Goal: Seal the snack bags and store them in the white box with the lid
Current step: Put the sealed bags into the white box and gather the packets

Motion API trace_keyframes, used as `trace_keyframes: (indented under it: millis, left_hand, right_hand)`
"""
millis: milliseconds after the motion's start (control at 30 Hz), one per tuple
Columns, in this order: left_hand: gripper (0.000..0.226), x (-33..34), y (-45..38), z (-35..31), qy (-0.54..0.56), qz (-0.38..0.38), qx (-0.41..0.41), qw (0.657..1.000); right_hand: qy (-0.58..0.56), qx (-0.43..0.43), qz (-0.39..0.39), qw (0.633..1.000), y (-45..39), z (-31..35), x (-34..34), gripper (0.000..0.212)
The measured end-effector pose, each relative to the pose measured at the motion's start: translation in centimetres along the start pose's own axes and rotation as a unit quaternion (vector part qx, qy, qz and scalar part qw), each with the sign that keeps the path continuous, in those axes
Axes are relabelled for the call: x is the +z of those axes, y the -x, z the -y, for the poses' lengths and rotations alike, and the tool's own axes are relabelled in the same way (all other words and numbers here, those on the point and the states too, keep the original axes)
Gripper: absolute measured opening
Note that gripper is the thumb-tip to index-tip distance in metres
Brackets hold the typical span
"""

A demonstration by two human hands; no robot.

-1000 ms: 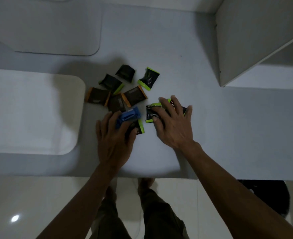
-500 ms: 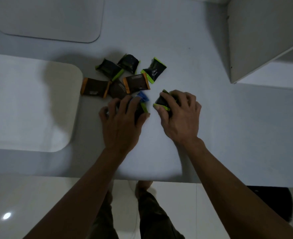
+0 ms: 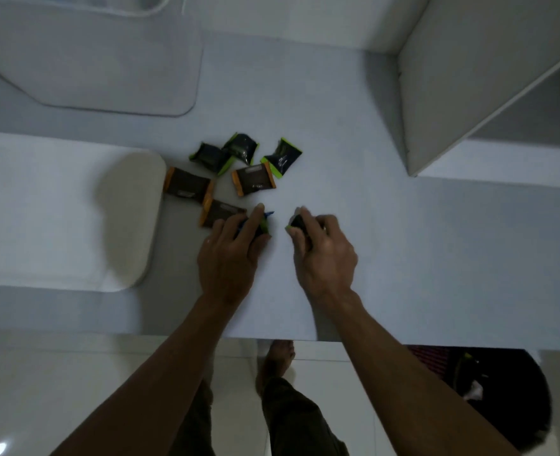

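Pale white tabletop (image 3: 354,133) carries scattered dark foil snack packets (image 3: 253,183). Left hand (image 3: 229,255) apparently curls around a blue clip (image 3: 267,214); right hand (image 3: 324,255) grips a green-edged packet (image 3: 294,223). Next: clip it shut.

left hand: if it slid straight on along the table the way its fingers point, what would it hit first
The left hand points up and slightly right. Past the green-edged packet and blue clip under its fingers, the first thing in line looks like the orange-edged packet, though the exact heading is hard to judge.
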State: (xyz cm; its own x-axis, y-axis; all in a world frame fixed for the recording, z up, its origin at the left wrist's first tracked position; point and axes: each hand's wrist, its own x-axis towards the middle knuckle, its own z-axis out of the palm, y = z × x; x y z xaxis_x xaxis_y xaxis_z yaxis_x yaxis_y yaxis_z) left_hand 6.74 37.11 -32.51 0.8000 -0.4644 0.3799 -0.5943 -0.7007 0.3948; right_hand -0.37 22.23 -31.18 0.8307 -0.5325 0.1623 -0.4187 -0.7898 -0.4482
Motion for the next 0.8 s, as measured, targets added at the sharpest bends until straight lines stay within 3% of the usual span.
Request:
trace_keyframes:
  millis: [133,300,400,600,800]
  left_hand:
    - [0.042,-3.7,-1.0,-0.9,0.022,-0.007,-0.049,0.999]
    - [0.049,-10.2,-4.4,-1.9,0.05,-0.045,-0.113,0.991]
    - [0.048,-14.2,-7.3,-2.0,0.067,-0.081,-0.159,0.982]
    - [0.046,-21.4,-12.6,0.3,0.106,-0.157,-0.161,0.969]
    - [0.045,-25.6,-18.3,5.6,0.113,-0.171,-0.185,0.961]
  right_hand:
    - [-0.063,0.057,0.043,0.995,0.2,1.7,-3.5,0.038]
    - [-0.111,0.092,0.024,0.989,-2.3,5.4,-7.5,0.04]
    - [-0.139,0.074,0.003,0.988,-5.4,9.0,-10.2,0.041]
    - [-0.195,0.008,-0.039,0.98,-11.7,17.3,-13.4,0.042]
    - [-0.217,-0.024,-0.029,0.976,-16.2,25.6,-12.6,0.041]
